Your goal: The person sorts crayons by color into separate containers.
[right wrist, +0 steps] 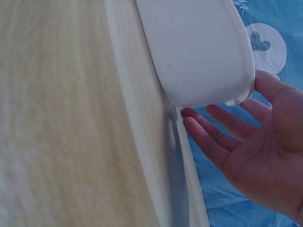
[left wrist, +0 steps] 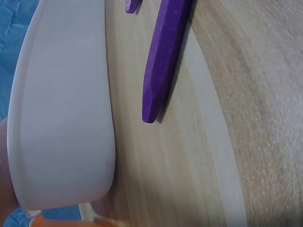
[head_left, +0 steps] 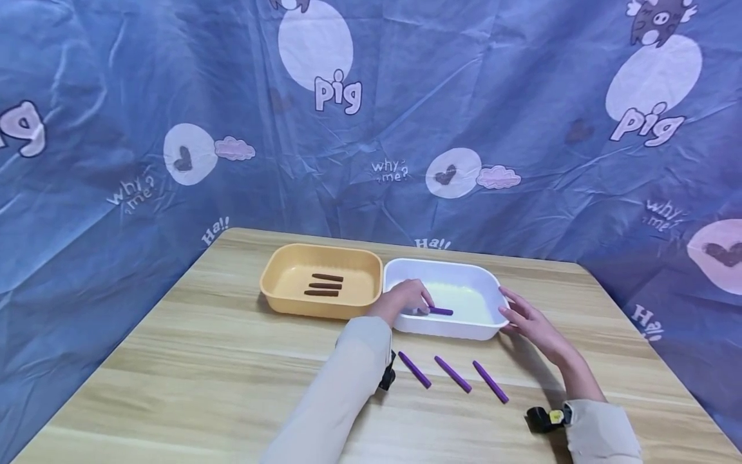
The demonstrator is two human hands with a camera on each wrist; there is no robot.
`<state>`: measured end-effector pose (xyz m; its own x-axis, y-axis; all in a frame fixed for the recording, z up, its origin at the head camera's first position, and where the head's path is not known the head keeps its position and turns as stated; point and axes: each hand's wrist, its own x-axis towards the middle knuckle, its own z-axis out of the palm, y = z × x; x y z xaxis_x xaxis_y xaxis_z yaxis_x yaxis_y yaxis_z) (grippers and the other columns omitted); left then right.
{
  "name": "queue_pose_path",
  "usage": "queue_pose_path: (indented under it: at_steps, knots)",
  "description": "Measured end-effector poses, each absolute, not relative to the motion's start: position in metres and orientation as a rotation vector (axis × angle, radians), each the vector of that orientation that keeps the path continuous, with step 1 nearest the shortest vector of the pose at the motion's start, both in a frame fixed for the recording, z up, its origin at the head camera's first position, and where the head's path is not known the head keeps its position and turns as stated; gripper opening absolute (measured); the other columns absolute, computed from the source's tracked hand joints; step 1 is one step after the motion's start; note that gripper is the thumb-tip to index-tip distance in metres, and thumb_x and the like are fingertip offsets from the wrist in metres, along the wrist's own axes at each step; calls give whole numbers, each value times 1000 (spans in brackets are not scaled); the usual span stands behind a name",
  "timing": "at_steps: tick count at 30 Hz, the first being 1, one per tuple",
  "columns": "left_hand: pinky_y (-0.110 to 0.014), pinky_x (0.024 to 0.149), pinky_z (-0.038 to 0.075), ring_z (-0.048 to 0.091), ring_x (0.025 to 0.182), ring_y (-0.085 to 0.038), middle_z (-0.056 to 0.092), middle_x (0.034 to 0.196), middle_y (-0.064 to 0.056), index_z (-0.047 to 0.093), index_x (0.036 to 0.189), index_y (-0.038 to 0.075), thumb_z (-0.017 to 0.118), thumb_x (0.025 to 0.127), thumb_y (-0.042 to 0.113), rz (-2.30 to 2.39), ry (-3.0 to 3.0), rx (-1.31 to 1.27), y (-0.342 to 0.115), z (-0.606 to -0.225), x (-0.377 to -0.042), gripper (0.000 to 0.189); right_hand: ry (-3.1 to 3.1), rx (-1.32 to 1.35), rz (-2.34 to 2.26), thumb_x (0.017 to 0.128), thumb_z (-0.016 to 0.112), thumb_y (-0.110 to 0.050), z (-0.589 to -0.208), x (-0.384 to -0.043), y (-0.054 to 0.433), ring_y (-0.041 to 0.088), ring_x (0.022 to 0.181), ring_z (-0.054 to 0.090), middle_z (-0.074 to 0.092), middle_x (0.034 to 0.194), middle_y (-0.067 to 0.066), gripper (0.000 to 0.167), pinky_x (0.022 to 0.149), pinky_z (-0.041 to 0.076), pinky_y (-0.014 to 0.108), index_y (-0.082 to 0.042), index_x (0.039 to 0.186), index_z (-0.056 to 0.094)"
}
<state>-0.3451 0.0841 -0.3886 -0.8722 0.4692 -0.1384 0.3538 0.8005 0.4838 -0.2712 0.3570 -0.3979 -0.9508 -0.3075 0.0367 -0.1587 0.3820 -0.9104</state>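
In the head view, my left hand (head_left: 409,297) reaches over the near wall of the white plastic tray (head_left: 446,330). Its fingertips pinch the left end of a purple stick (head_left: 442,311) low inside the tray. My right hand (head_left: 536,327) holds the tray's right end, thumb at the rim and fingers along the outside; the right wrist view shows the same hand (right wrist: 258,137) at the tray's corner. On the table in front lie a left purple stick (head_left: 415,370), a middle one (head_left: 453,374) and a right one (head_left: 490,381). Close up, a stick (left wrist: 164,61) has faceted sides and a tapered, blunt end.
A yellow-orange tray (head_left: 321,310) stands against the white tray's left side, with three brown sticks (head_left: 325,285) inside. Both trays are towards the back of the wooden table (head_left: 191,374). A blue printed curtain (head_left: 371,129) hangs behind and beside it.
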Motion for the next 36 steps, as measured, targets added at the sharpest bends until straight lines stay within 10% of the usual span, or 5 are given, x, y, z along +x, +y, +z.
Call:
queue_pose_path:
  at_steps: [36]
  knots:
    - [-17, 61, 43, 53, 70, -2, 60, 76, 13, 70, 105, 11, 68, 84, 21, 896, 2488, 1178, 17, -367, -270, 23, 2478, -396, -1648, 99, 43, -22, -399, -275, 357, 8, 100, 53, 28, 133, 38, 61, 83, 46, 25, 2, 145, 10]
